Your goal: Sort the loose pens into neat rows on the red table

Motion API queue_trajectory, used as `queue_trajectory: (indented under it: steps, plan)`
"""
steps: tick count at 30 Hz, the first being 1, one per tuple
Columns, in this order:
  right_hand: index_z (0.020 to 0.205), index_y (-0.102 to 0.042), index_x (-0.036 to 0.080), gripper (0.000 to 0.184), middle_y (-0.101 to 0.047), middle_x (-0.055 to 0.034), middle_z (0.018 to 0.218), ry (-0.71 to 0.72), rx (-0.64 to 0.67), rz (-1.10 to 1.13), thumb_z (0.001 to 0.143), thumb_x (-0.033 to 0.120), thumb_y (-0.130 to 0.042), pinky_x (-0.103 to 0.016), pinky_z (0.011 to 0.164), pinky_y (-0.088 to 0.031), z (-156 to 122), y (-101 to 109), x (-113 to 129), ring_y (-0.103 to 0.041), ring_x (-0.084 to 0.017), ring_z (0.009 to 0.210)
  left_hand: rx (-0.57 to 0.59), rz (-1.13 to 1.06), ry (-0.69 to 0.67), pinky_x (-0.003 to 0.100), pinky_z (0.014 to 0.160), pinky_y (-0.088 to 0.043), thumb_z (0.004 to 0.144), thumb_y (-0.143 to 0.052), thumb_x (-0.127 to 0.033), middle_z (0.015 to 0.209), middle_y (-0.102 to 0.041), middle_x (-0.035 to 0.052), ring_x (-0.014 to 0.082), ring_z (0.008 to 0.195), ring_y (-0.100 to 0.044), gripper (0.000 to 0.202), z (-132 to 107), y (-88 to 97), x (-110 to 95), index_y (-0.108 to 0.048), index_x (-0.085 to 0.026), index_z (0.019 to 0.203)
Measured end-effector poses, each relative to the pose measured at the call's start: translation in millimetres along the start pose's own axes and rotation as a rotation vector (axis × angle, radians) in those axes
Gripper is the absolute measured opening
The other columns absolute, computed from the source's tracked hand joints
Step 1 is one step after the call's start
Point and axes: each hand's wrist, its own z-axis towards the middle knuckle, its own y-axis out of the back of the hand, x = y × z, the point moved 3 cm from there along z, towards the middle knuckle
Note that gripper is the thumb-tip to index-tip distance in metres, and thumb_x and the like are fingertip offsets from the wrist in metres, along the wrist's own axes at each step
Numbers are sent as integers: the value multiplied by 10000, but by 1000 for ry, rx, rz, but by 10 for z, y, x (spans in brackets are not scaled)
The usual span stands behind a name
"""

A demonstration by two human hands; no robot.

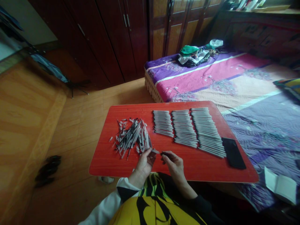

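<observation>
My left hand (pixel 145 162) is closed around a short white pen piece (pixel 155 151) at the near edge of the red table (pixel 107 156). My right hand (pixel 174 162) pinches a dark pen part (pixel 166 153), held tip to tip with the white piece. Just left of my hands lies a loose heap of black and white pen parts (pixel 131 137). Three neat rows of finished grey pens (pixel 187 128) lie across the table's right half.
A black phone (pixel 233 153) lies at the table's right end. Behind and right is a bed with a purple and pink cover (pixel 211 78) and a pile of clothes (pixel 194 54). Dark slippers (pixel 48 170) sit on the wooden floor. A white booklet (pixel 281 186) lies at right.
</observation>
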Motion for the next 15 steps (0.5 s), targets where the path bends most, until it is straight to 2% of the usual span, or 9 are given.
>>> queue_trajectory:
  steps: [6,15]
  plan:
    - [794,-690,169,172,-651,-24,630,5,27,-47,665,282,-698,-237,477,-469,13,-12,-44,-579,-135,547,-24,12,-5,193,513,-513,786,-543,-31,646,-657,63,121,546,-633,81,-12,-16,-10,-587,-90,753]
    - [776,-691,179,168,-642,-20,618,-5,15,-59,647,287,-702,-245,476,-467,25,-29,-29,-573,-142,544,13,41,-29,213,566,-522,750,-593,-42,675,-666,49,126,585,-641,70,-1,7,29,-585,-111,755]
